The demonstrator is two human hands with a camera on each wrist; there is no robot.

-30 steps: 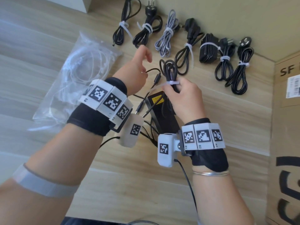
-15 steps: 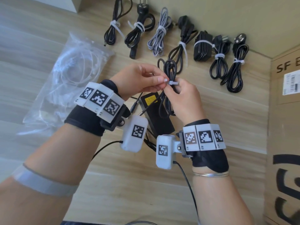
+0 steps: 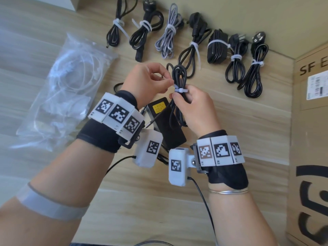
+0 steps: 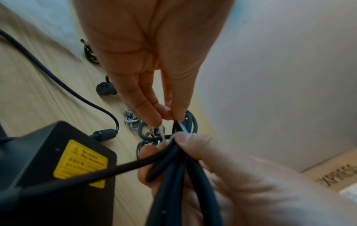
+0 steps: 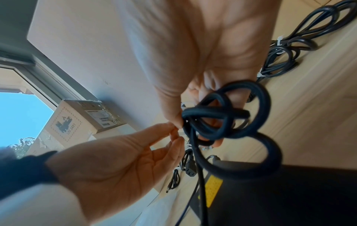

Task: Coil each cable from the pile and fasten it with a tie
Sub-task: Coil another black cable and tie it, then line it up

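Above the bench [image 3: 230, 121], your right hand [image 3: 193, 107] grips the coiled black cable [image 3: 179, 75] at its waist, fingers curled around the strands, while your left hand [image 3: 147, 80] pinches the tail of the white tie [image 3: 180, 90] wrapped there. Expect the cable to be springy and rubbery, wanting to uncoil; the heavy power brick [image 3: 165, 121] hangs below. Keep hold right beside the tie.
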